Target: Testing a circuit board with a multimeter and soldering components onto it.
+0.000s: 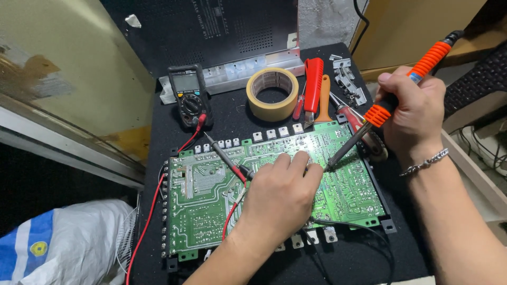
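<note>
A green circuit board (203, 195) lies solder side up on a black mat. My right hand (412, 113) grips an orange and black soldering iron (401, 89), whose tip touches the board just right of my left fingers. My left hand (280, 198) rests on the board's middle, fingertips pinched near the iron's tip; whatever they hold is too small to make out. Two multimeter probes (224, 157) with red and black leads lie across the board beside my left hand.
A black multimeter (189, 95) stands behind the board, a roll of tan tape (272, 93) to its right. Red-handled pliers (313, 87) and screwdrivers lie beyond. Metal brackets (348, 79) sit at the back right. A white and blue sack (63, 243) lies lower left.
</note>
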